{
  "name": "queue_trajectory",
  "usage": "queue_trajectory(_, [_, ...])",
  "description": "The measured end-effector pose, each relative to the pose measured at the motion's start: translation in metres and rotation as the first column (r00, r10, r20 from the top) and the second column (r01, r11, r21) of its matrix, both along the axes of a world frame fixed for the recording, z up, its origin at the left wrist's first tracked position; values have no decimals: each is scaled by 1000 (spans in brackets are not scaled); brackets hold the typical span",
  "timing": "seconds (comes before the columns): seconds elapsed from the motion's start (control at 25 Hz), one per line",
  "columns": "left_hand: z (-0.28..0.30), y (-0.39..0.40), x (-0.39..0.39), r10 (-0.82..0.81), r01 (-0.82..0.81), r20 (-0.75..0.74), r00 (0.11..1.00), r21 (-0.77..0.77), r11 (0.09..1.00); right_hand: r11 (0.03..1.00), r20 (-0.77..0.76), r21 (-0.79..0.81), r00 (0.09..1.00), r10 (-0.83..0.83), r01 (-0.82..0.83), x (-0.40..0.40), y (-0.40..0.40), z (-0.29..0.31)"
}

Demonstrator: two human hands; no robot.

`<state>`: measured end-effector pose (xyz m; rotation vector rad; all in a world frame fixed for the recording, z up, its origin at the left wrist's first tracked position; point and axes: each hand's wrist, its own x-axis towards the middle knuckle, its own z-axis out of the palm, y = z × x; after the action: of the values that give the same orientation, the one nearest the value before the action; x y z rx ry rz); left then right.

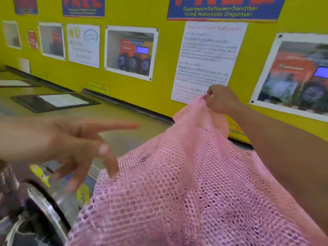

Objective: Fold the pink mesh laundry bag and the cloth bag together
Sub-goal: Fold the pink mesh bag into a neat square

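The pink mesh laundry bag (177,189) hangs in front of me and fills the lower right of the head view. My right hand (221,101) pinches its top edge and holds it up near the yellow wall. My left hand (71,144) is blurred at the left, fingers spread, empty, its fingertips close to the bag's left edge. Something dark shows faintly through the mesh. I cannot make out the cloth bag.
A yellow wall (159,41) with posters and notices stands straight ahead. Below it runs the flat top of the machines (115,121), with a black-framed sheet (55,102) lying on it. A round chrome washer door (48,210) is at the lower left.
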<state>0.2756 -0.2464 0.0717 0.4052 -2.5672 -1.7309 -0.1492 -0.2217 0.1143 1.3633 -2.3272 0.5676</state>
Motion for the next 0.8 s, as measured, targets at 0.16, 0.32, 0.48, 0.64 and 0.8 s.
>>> queue_trajectory(0.16, [-4, -3, -41, 422, -464, -200, 884, -283, 839, 987, 20, 138, 997, 75, -77, 14, -8, 1])
queue_trajectory(0.32, [-32, 0, -91, 476, -433, -21, 879, -454, 779, 933, 88, 360, 996, -6, -27, 21, 2, -8])
queue_trajectory(0.48, [-38, -9, -150, 408, -351, -30, 913, -570, 743, 994, 28, 104, 999, -44, 41, 11, 9, -18])
queue_trajectory(0.64, [-56, -33, -206, 337, -169, 73, 939, -754, 634, 941, 24, 334, 997, -77, 64, -1, 21, -13])
queue_trajectory(0.8, [-73, -50, -228, 385, -230, -59, 921, -881, 414, 883, 65, 470, 997, -39, 4, -19, 79, -11])
